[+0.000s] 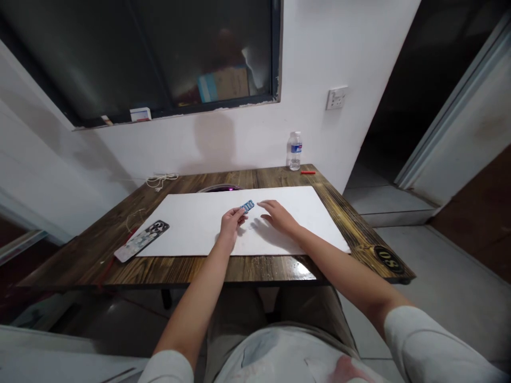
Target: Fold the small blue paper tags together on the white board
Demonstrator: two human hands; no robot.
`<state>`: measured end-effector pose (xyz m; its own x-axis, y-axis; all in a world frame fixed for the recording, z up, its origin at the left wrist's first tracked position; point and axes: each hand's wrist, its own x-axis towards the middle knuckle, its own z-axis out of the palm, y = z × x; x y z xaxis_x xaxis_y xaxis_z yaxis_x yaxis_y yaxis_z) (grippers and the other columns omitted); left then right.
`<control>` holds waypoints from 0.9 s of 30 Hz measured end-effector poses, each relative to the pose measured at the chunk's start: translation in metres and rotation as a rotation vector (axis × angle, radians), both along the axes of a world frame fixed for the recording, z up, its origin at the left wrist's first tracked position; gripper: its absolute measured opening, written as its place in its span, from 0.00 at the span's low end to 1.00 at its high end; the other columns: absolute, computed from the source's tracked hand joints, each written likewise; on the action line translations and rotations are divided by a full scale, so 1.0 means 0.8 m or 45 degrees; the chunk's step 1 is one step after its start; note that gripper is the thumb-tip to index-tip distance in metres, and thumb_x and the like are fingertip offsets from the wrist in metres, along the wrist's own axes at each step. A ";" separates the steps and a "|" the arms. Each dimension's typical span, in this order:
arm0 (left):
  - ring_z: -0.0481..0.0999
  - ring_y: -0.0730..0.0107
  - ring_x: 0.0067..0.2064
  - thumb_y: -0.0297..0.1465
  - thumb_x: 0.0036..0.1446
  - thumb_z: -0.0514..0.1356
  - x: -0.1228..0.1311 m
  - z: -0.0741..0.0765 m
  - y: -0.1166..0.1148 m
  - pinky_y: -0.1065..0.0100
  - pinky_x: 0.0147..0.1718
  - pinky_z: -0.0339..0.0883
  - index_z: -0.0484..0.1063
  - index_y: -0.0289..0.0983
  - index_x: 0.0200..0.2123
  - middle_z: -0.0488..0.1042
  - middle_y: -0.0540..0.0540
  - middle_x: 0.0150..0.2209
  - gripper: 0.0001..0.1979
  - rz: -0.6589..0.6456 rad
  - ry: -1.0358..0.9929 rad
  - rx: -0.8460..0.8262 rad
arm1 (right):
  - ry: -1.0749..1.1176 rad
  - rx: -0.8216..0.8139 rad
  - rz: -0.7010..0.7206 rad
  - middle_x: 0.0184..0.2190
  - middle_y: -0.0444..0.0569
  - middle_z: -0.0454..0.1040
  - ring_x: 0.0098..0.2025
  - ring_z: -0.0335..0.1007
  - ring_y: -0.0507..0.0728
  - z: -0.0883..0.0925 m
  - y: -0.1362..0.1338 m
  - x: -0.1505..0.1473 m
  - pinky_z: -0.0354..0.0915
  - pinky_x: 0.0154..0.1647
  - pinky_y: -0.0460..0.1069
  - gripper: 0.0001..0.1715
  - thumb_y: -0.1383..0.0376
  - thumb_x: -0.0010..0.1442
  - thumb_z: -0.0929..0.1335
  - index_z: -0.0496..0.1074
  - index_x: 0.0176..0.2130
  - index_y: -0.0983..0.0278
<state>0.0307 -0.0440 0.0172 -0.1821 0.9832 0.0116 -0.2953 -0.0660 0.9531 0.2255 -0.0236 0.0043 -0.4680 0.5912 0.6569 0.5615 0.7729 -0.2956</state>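
- Left hand (230,221): grip pinched on a small, flat, blue-and-pale rectangular piece (249,205), over a white rectangular board (195,218).
- Right hand (280,218): grip open, just beside the piece.
- Brown wooden table (175,271) under the board; a pale patterned phone (140,243) overlaps the board's left edge.

The board (191,223) lies on the table (179,271). The phone (142,240) lies over the board's near left corner. The left hand (232,222) is over the middle of the board, with the little piece (248,205) at its fingertips. The right hand (279,215) is just right of the piece, not touching it. At the far side of the table, the cord (159,180) is on the left. The bottle (295,151) is on the right, and the stick (307,172) lies just right of it. The wall (255,127) is behind the table.
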 end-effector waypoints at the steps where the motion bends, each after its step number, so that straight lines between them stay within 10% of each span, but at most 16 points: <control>1: 0.73 0.75 0.25 0.39 0.31 0.75 0.000 0.000 0.000 0.72 0.28 0.64 0.73 0.35 0.29 0.78 0.47 0.27 0.22 0.015 -0.008 -0.001 | -0.107 -0.052 -0.009 0.50 0.60 0.75 0.52 0.69 0.62 -0.003 0.002 0.000 0.66 0.54 0.59 0.22 0.70 0.62 0.68 0.71 0.56 0.66; 19: 0.73 0.74 0.25 0.39 0.33 0.73 -0.001 -0.007 0.004 0.72 0.27 0.64 0.74 0.35 0.27 0.75 0.49 0.24 0.19 0.063 0.077 0.024 | -0.625 -0.049 -0.065 0.36 0.55 0.79 0.40 0.71 0.59 -0.003 0.003 -0.005 0.60 0.43 0.51 0.13 0.68 0.65 0.64 0.78 0.41 0.68; 27: 0.73 0.73 0.25 0.41 0.33 0.73 -0.001 -0.005 0.003 0.73 0.24 0.62 0.74 0.35 0.28 0.77 0.47 0.26 0.20 0.067 0.169 0.027 | -0.320 -0.152 -0.121 0.36 0.53 0.77 0.39 0.70 0.57 -0.005 0.001 -0.001 0.61 0.41 0.49 0.09 0.72 0.61 0.64 0.75 0.39 0.67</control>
